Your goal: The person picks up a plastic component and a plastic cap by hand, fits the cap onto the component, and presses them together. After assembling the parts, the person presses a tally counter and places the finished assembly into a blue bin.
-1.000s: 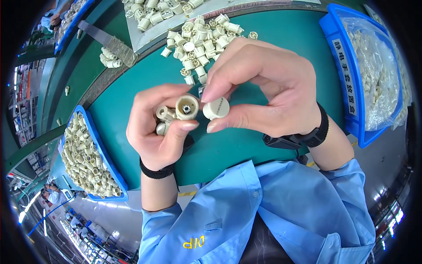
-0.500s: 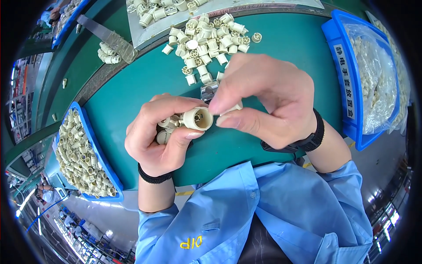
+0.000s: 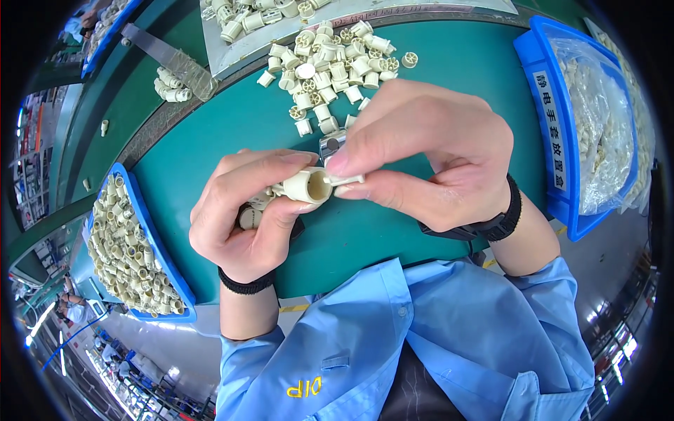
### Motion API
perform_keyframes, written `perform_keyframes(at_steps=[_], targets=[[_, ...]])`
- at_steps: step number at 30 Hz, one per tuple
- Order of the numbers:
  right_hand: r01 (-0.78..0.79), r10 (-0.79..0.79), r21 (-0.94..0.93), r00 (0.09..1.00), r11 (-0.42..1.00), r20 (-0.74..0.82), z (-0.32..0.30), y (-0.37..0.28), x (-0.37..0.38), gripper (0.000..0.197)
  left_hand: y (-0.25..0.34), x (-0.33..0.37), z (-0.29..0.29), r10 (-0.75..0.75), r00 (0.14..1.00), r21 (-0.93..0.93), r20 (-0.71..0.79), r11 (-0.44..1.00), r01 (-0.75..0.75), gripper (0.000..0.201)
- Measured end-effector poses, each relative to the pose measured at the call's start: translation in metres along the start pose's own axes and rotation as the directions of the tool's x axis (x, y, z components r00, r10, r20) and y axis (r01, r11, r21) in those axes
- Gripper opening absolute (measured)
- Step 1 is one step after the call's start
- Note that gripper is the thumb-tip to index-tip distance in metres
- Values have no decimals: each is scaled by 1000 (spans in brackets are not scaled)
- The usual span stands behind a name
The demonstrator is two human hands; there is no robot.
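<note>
Cream housing point(image 3: 299, 186): cup-shaped; held tilted on its side above the green tabletop point(image 3: 390, 242), mouth turned toward the right hand point(image 3: 435, 158); hollow interior partly visible.
Left hand point(image 3: 246, 210): housing gripped between thumb, on the near side, and fingers, on the far side; further cream parts point(image 3: 250, 217) held in the curled palm, partly hidden.
Right hand: cream cap point(image 3: 345, 181) pinched between thumb and forefinger.
Cap position: just beside the housing's mouth, seen nearly edge-on; contact between the two cannot be told.
Silver metal piece point(image 3: 333, 145): located just beyond the fingertips, partly covered by the right hand; kind not made out.
Loose pile point(image 3: 330, 67): many small cream pieces, heaped on the tabletop beyond the hands; spoked ends shown by several.
Grey tray point(image 3: 242, 55): set beyond the pile; more cream pieces carried on it.
Left blue bin point(image 3: 160, 242): filled with hollow cream parts, placed at the tabletop's left edge.
Right blue bin point(image 3: 544, 133): lined with a clear plastic bag point(image 3: 597, 133); pale contents seen blurred.
Wrists: black bands point(image 3: 247, 283) worn on both.
Clothing: light-blue jacket point(image 3: 491, 316) worn.
</note>
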State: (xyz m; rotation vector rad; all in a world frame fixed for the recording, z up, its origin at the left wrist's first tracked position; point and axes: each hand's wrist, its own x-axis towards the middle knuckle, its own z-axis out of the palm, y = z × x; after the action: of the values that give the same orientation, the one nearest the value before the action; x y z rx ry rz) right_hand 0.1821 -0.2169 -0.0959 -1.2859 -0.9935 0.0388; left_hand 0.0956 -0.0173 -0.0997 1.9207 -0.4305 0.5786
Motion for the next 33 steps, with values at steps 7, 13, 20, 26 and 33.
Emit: perform_keyframes(at_steps=[7,13,20,26,33], targets=[[79,-75,-67,995,995,72,-1,-2,1,21,-1,0,1,12,1000,47,-7,999,-12,25],[-139,163,190,979,972,-121,8,-8,-5,24,-1,-1,1,0,999,43,-49,999,3,26],[-11,10,-75,1000,997,-17,1,-2,-4,25,2,1,2,34,999,142,-21,989,-31,27],[-109,105,-123,994,986,-42,3,-6,-6,24,3,4,4,71,997,253,-13,965,-65,28],[-179,175,-120,983,976,-47,6,-6,-7,22,7,7,3,177,983,421,45,889,-179,28]])
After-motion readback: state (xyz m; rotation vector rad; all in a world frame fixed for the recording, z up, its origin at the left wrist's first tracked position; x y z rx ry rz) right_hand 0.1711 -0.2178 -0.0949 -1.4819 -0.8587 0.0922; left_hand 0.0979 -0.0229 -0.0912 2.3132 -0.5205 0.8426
